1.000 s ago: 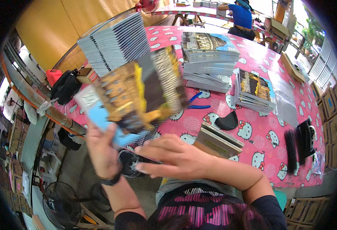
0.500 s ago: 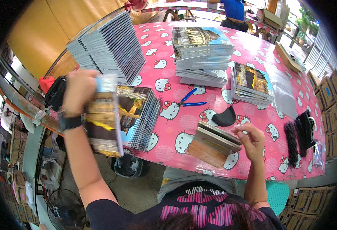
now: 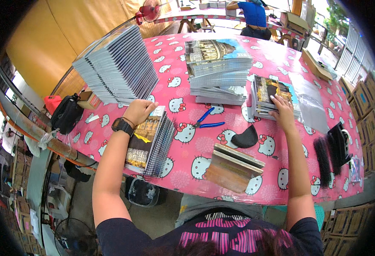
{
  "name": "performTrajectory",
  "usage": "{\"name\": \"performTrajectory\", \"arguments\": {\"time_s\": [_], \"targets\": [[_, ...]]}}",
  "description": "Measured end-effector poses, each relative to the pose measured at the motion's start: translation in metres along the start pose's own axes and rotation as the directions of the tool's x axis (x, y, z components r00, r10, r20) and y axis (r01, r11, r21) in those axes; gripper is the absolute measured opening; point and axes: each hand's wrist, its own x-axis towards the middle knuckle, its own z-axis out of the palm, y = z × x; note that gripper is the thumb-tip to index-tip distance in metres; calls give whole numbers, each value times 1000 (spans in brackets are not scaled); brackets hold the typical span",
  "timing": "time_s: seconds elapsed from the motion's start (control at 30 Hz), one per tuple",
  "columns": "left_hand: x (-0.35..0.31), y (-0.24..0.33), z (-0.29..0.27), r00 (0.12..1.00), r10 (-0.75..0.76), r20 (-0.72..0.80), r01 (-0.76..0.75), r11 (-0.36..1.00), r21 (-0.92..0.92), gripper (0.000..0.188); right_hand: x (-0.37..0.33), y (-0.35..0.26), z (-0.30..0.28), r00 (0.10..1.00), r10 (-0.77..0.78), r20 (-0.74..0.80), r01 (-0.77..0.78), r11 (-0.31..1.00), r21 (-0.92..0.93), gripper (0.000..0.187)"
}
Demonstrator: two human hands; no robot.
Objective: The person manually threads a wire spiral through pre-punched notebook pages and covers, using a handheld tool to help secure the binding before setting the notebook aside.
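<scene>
My left hand point(image 3: 139, 111), with a black watch on the wrist, rests on the far end of a small stack of spiral-bound booklets point(image 3: 150, 143) at the near left of the pink table point(image 3: 204, 153). My right hand point(image 3: 282, 112) lies flat on a low pile of printed covers point(image 3: 269, 94) at the right. Between my arms sits a wooden block stand point(image 3: 232, 167).
A tall slanted stack of booklets point(image 3: 117, 68) stands at the far left and another pile point(image 3: 217, 64) in the middle. Blue-handled pliers point(image 3: 205, 121), a black pad point(image 3: 245, 138), black binding combs point(image 3: 324, 160) and clear plastic sleeves point(image 3: 309, 106) lie about. A person in blue point(image 3: 253, 13) sits beyond.
My left hand has set the booklet down on the small stack. My right hand has moved from the wooden stand out to the pile of covers.
</scene>
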Motion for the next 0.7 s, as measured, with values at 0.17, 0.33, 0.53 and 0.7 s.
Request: {"name": "performTrajectory", "arguments": {"time_s": [0.17,0.33,0.53,0.7], "targets": [[1,13,-10,917,350,-192,-299,920,253,29,-7,8,-2,935,-158,-319,177,984,31,35],[-48,136,-41,844,320,-430,-285,947,146,53,-25,-62,-90,966,-9,-259,126,890,438,25],[-67,246,24,769,92,-633,-448,784,-430,86,-55,-149,-187,914,-67,-401,309,756,578,20],[-84,264,76,786,-348,-511,-488,157,-859,76,-79,-151,-147,851,406,-334,405,-102,909,22]]}}
